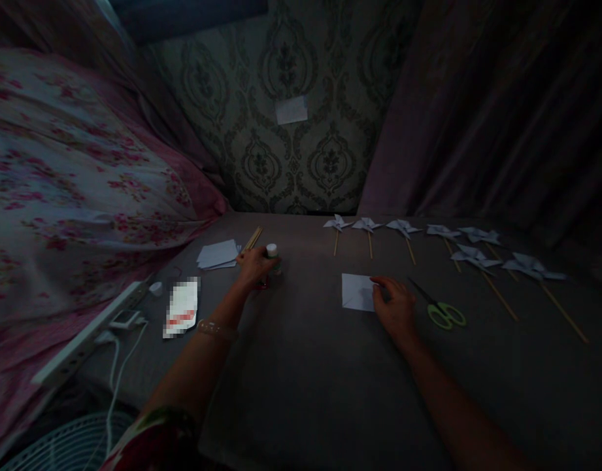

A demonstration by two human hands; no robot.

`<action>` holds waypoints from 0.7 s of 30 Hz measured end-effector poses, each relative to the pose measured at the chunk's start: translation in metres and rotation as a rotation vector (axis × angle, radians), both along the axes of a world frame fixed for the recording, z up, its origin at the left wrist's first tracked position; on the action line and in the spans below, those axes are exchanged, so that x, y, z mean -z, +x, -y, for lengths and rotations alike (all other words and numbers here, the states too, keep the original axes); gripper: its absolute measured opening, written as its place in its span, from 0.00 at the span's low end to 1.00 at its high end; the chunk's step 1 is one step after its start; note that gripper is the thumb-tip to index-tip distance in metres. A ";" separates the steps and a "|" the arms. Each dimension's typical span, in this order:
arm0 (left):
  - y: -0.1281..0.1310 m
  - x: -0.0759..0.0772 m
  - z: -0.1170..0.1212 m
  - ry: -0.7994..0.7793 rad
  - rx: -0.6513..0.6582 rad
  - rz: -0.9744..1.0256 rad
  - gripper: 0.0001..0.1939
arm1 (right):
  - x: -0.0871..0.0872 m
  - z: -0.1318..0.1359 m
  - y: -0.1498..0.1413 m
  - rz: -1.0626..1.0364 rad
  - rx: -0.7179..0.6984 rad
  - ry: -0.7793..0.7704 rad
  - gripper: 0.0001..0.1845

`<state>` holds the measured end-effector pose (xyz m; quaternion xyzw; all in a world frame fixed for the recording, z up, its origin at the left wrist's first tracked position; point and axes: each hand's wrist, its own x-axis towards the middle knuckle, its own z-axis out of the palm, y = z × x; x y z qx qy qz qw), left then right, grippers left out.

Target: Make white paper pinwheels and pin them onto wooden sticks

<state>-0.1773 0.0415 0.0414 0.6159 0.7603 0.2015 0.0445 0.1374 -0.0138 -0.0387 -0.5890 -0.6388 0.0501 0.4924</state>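
My left hand (255,267) is closed at a small upright bottle (272,249) with a white cap, its fingers crossing the front of the bottle and hiding part of it. A small red thing (264,283), too dark to name, lies just under this hand. Behind it are several thin wooden sticks (254,237). On the right, my right hand (397,302) pinches the right edge of a white square of paper (357,292) that lies flat and shows a diagonal crease. Scissors with green handles (442,314) lie to the right of that hand, blades pointing up and left.
Several white paper pinwheels (402,227) on sticks lie along the back and right of the table (301,373). White paper sheets (218,254) are stacked at left. A power strip (92,330) with cables runs along the left edge, near a blurred white packet (182,307).
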 end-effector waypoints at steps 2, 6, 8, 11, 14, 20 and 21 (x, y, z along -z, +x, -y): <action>-0.001 0.001 0.001 0.001 -0.001 0.007 0.15 | 0.000 0.000 0.000 0.004 0.006 -0.006 0.15; -0.003 0.004 0.002 0.017 0.008 0.022 0.15 | 0.000 0.000 0.000 0.003 -0.002 -0.005 0.15; -0.002 0.005 0.002 0.022 0.005 0.024 0.14 | 0.001 -0.001 0.001 -0.006 -0.005 -0.004 0.15; -0.002 0.004 0.003 0.031 0.016 0.028 0.13 | 0.001 -0.002 0.000 -0.018 -0.005 -0.007 0.14; -0.002 0.001 0.007 0.048 0.041 0.048 0.15 | 0.000 -0.002 0.000 -0.026 0.006 -0.022 0.14; 0.001 -0.009 0.025 0.151 -0.013 0.058 0.23 | -0.004 -0.006 0.002 -0.068 0.018 -0.030 0.14; 0.005 -0.010 0.030 0.170 -0.015 0.047 0.23 | -0.005 -0.008 0.003 -0.099 0.023 -0.027 0.14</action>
